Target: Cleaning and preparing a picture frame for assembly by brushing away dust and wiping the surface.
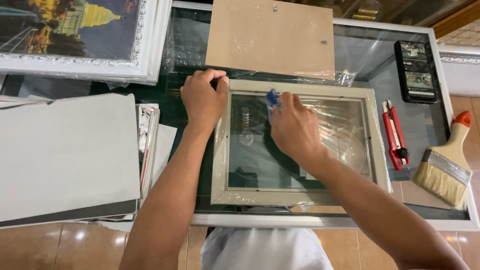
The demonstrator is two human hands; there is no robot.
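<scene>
A pale picture frame (300,197) wrapped in clear plastic film lies face down on the glass counter (350,222). My left hand (202,100) grips the frame's top left corner. My right hand (292,127) is closed on a small blue tool (272,97) and presses it against the inside of the frame's top edge. The tool is mostly hidden by my fingers.
A brown backing board (270,37) lies beyond the frame. To the right lie a red utility knife (396,135), a wide paintbrush (445,167) and a black phone (416,71). Grey boards (65,155) are stacked at left, and a white framed picture (85,35) sits at top left.
</scene>
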